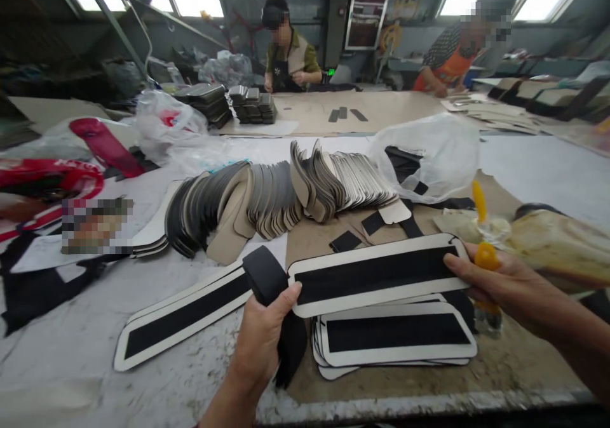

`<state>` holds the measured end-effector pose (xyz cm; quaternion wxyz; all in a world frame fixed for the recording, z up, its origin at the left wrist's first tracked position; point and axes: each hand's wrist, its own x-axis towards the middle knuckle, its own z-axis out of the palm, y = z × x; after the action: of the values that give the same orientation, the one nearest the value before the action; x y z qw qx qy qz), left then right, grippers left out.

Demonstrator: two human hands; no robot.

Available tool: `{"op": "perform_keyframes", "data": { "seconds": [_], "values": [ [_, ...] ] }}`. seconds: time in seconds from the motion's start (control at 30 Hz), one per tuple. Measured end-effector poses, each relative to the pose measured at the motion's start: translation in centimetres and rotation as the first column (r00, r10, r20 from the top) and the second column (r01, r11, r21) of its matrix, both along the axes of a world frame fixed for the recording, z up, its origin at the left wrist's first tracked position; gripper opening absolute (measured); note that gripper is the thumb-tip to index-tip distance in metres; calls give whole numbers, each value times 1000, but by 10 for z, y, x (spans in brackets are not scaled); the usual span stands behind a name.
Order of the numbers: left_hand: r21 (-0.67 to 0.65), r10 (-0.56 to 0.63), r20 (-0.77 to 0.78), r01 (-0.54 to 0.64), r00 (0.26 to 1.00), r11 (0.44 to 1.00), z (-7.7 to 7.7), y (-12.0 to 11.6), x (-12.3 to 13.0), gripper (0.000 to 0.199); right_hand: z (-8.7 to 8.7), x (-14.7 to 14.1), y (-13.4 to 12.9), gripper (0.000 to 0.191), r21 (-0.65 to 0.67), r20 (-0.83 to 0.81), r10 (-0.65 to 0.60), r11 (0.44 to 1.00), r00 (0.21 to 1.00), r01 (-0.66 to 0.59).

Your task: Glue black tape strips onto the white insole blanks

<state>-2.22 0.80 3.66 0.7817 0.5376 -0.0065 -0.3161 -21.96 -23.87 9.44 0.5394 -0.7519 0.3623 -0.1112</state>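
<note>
My left hand (262, 333) is closed on the left end of a long white panel (305, 307) with rounded corners and a black strip down its middle. Curled black strips (264, 272) are also in or against that hand, rising above the thumb and hanging below it. At the panel's other end, my right hand (498, 275) pinches it, thumb on top. A yellow-handled tool (486, 256) shows by the right fingers; whether they grip it I cannot tell. Below the panel lies a stack of similar panels (395, 355). More striped panels (190, 317) lie on the left.
Rows of fanned, curved grey and beige pieces (271, 193) cross the table behind. A clear plastic bag (443, 155) and small black pieces (345, 242) lie to the right. Two people, one in an orange apron (450, 66), work beyond. Red-and-white material (52, 180) sits at left.
</note>
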Motion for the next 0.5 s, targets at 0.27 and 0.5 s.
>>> {"op": "perform_keyframes", "data": {
  "seconds": [0.27, 0.5],
  "values": [
    [346, -334, -23, 321, 942, 882, -7, 18, 1, 44, -17, -39, 22, 55, -8, -157, -22, 1000, 987, 21],
    [727, -575, 228, 256, 786, 638, -44, 13, -11, 36, -85, -73, 31, 48, -704, -454, -304, 698, 838, -128]
  ]
}}
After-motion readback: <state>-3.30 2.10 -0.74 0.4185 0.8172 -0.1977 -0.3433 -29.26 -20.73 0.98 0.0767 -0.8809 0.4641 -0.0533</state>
